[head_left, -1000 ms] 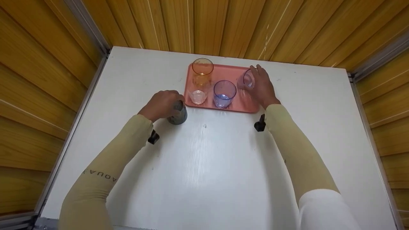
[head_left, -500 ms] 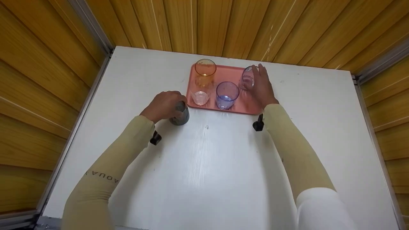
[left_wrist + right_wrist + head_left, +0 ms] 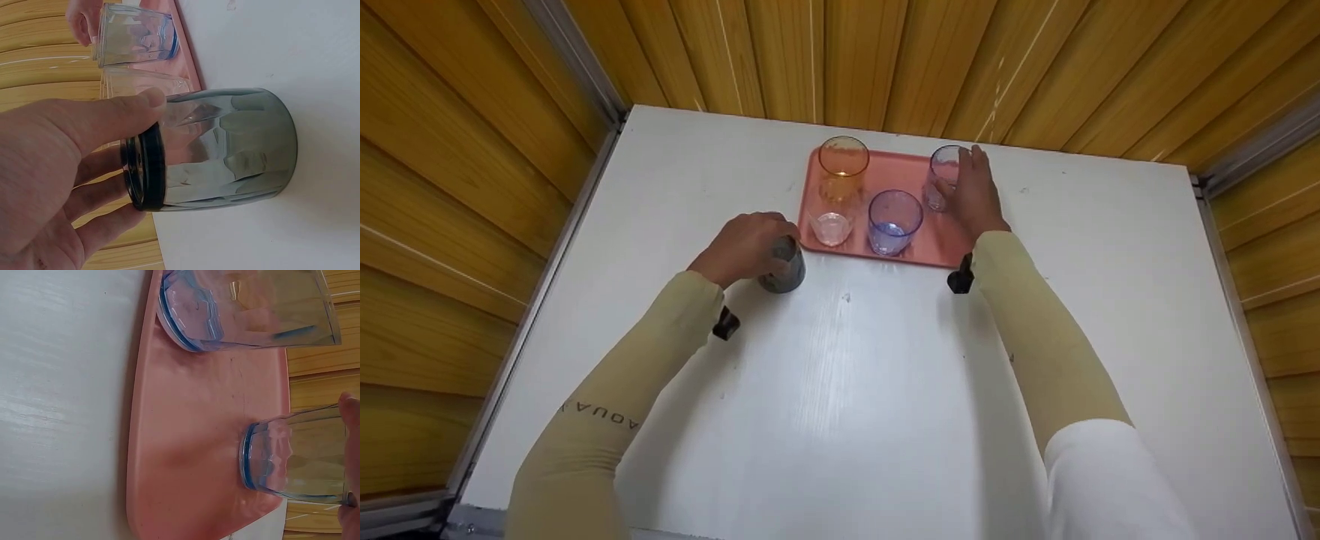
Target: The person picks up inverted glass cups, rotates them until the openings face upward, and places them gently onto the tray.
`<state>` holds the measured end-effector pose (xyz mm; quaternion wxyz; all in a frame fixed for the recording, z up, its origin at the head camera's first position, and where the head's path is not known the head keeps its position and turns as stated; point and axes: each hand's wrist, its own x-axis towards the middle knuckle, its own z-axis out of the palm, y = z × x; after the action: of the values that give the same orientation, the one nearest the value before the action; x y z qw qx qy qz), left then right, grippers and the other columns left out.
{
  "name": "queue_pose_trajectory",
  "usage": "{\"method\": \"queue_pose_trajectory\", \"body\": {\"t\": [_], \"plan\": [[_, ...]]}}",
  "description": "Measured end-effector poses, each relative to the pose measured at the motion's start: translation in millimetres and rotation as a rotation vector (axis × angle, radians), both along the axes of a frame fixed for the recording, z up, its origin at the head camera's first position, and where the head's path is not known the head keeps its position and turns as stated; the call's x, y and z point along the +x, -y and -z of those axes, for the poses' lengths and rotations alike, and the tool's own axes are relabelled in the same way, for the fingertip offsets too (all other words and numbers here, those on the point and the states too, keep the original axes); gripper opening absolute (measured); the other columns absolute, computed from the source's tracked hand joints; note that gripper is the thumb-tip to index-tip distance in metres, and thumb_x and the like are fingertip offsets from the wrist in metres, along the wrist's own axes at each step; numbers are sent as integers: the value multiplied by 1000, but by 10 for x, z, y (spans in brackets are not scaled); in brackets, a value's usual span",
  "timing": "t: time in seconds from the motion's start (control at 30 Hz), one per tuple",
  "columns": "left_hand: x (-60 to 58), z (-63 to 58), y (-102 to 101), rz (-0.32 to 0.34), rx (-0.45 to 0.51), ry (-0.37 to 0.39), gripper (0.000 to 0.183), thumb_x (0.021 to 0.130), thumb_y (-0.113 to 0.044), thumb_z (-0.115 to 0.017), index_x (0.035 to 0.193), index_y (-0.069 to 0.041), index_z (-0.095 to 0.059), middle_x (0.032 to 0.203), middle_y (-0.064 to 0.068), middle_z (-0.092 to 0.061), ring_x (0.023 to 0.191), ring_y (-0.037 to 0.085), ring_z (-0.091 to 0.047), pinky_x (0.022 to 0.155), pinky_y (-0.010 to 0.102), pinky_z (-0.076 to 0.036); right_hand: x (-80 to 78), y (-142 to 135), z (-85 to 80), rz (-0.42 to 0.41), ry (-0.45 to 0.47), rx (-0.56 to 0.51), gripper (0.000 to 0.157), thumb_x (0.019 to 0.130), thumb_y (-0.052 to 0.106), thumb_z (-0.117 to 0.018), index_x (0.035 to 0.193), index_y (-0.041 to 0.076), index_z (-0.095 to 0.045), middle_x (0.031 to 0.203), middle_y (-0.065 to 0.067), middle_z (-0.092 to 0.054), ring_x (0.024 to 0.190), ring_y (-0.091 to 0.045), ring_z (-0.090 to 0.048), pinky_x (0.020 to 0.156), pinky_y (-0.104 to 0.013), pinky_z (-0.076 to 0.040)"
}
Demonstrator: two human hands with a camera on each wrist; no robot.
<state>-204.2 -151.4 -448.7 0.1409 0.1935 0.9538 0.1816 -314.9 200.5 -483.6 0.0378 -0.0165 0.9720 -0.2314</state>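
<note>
In the head view my left hand (image 3: 741,249) grips a smoky grey tumbler from above, left of the pink tray's near corner. Up close, the left wrist view shows this grey tumbler (image 3: 236,146) with thumb and fingers at its dark rim and its base at the white table. My right hand (image 3: 976,199) holds a bluish clear tumbler (image 3: 275,458) by its upper part, at the back right of the pink tray (image 3: 896,169). This tumbler stands upright, its base right at the tray's surface.
Three more tumblers stand on the tray: an amber one (image 3: 841,180) at back left, a colourless one (image 3: 831,229) at front left, and a blue-violet one (image 3: 893,225) at front middle. A wood-panelled wall (image 3: 847,60) rises behind the white table (image 3: 825,390).
My right hand has brought its tumbler slightly back and set it more upright over the tray's back right. The left hand keeps its hold on the grey tumbler in about the same place.
</note>
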Motion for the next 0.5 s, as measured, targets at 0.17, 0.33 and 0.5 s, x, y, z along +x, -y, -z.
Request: {"method": "queue_pose_trajectory", "body": {"t": [0.17, 0.33, 0.5], "plan": [[6, -9, -7, 4, 1, -3, 48, 76, -18, -83, 121, -19, -66, 117, 2, -65, 108, 21, -60, 97, 41, -53, -11, -23, 10, -7, 0, 1, 76, 98, 39, -52, 153, 1, -16, 161, -22, -5, 151, -35, -7, 122, -46, -17], [4, -15, -7, 7, -8, -6, 49, 75, -18, -83, 121, -19, -66, 117, 2, -65, 108, 22, -60, 96, 42, -53, 6, -29, 14, 12, 19, -15, 80, 97, 45, -51, 155, 6, -11, 163, -17, -1, 151, -32, -4, 122, -46, -16], [-10, 0, 13, 31, -12, -34, 47, 75, -17, -83, 119, -16, -67, 115, 3, -66, 106, 22, -61, 95, 42, -53, 24, -32, 34, 27, -11, -15, 83, 95, 51, -52, 155, 9, -12, 164, -14, -1, 152, -31, -4, 121, -46, -18]]}}
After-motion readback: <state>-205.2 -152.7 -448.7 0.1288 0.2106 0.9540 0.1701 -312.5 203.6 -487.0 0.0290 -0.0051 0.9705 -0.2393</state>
